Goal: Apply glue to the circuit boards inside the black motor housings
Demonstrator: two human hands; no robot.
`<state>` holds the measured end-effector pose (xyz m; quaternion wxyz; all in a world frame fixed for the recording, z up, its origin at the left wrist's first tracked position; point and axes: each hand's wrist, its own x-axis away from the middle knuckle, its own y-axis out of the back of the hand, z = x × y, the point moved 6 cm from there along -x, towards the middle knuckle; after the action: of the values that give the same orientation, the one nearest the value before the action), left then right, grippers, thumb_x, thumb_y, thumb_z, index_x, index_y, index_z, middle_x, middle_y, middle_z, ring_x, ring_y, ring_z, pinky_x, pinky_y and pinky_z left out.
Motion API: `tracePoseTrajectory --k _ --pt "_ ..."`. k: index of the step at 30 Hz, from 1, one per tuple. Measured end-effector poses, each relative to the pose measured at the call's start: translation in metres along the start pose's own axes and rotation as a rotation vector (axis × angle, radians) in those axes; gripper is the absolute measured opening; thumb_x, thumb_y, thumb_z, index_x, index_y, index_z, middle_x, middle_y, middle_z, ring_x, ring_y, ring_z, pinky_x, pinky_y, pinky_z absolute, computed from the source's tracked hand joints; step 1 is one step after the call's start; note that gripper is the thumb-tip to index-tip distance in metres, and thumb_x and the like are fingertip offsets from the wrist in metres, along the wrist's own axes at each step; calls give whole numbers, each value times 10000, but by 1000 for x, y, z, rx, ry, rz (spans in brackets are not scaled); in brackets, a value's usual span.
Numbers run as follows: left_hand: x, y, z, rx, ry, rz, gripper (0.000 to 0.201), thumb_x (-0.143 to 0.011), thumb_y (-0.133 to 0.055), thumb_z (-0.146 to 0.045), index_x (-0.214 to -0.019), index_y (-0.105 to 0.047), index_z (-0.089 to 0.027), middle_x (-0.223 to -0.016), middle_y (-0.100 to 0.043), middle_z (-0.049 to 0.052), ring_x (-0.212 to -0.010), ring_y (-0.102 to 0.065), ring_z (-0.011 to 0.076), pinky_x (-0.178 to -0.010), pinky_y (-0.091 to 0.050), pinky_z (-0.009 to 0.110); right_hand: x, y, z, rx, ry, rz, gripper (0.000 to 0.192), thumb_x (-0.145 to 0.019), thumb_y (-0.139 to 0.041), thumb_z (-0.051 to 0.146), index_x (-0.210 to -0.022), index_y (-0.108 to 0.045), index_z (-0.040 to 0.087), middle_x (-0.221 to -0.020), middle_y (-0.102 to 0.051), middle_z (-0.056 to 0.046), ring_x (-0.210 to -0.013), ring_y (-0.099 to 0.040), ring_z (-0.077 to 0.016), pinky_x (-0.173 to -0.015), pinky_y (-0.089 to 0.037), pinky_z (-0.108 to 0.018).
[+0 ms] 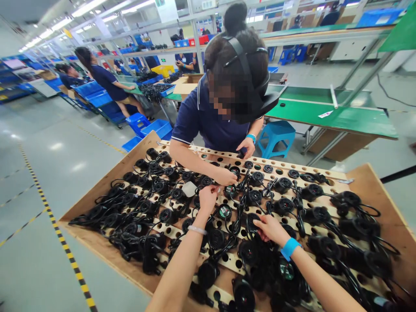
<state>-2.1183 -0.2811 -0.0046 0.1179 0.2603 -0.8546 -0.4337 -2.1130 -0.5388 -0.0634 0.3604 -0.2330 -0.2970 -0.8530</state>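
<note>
Big shallow wooden tray [107, 182], plywood walls, crossed by pale perforated strips [227, 260] with round holes. It's packed with black plastic units [282, 184], round grilled faces up, glossy black cords [107, 203] tangled between them, thickest at the left. Left hand [208, 196] reaches far into the middle, arm extended, thin clear band on the wrist, fingertips pinched on something small just beside a pale translucent cap [189, 189]; can't tell what it pinches. Right hand [270, 229], blue wristband, lies palm down nearer, fingers curled on the rim of one round unit [251, 221] mid-tray. A co-worker in a navy polo leans in from the far side; that person's hand [225, 177] presses a unit near the left hand.
</note>
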Motion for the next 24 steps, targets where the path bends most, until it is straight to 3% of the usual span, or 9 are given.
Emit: tracePoseTrajectory --k 5,8,10,13,15,16,18,20,24 --pt "46 53 5 19 -23 -79 133 -844 -580 -234 -842 -706 -190 -896 -723 38 -802 -655 170 -783 -491 288 26 16 13 231 62 -212 248 -903 -444 275 -757 -592 140 -680 -646 -133 -680 -657 -257 -623 -485 -343" --pt "89 79 -19 133 -185 -109 141 -863 -581 -278 -824 -701 -214 -849 -707 11 -730 -636 135 -653 -491 233 50 18 35 313 189 -322 279 -918 -425 339 -836 -617 152 -877 -656 -167 -861 -635 -295 -782 -461 -419" --pt "114 85 -41 235 -260 -80 106 -853 -604 -251 -814 -695 -214 -820 -705 2 -726 -636 124 -668 -492 223 64 9 56 248 390 -276 281 -889 -492 422 -974 -619 186 -1035 -639 -139 -968 -604 -279 -852 -453 -411" --pt "134 74 -63 421 -287 84 84 -844 -620 -229 -803 -690 -210 -799 -703 0 -711 -641 113 -665 -505 208 75 -20 75 -78 581 48 385 -842 -568 481 -1119 -559 214 -1096 -612 -95 -1023 -575 -230 -852 -479 -349" --pt "132 60 -64 512 -239 227 107 -806 -669 -258 -900 -674 -208 -817 -691 6 -713 -641 122 -657 -522 215 74 -39 73 -359 517 280 342 -880 -509 492 -1063 -547 205 -883 -620 -47 -799 -598 -170 -690 -507 -293" --pt "127 52 -59 503 -202 277 238 -764 -714 -280 -981 -649 -207 -846 -682 12 -739 -642 136 -668 -533 230 72 -44 69 -481 465 334 317 -898 -480 488 -1020 -546 202 -772 -589 -13 -668 -565 -136 -601 -489 -262" --pt "114 37 -42 341 -129 312 562 -650 -805 -320 -1141 -560 -196 -958 -653 44 -859 -638 189 -745 -545 294 65 -46 60 -671 402 303 296 -901 -491 475 -997 -550 201 -687 -532 22 -551 -486 -95 -518 -435 -226" --pt "101 23 -23 68 -97 278 751 -582 -841 -356 -1216 -489 -159 -1108 -600 112 -1023 -594 268 -873 -510 396 60 -39 52 -791 391 198 292 -878 -550 449 -1048 -571 211 -721 -530 18 -570 -473 -89 -529 -424 -222" --pt "90 -8 -2 -164 -102 295 669 -686 -757 -342 -1227 -437 -114 -1178 -540 167 -1127 -541 316 -921 -472 438 53 -28 45 -1013 319 99 374 -802 -636 483 -1064 -628 216 -746 -494 -2 -597 -438 -106 -485 -404 -227"
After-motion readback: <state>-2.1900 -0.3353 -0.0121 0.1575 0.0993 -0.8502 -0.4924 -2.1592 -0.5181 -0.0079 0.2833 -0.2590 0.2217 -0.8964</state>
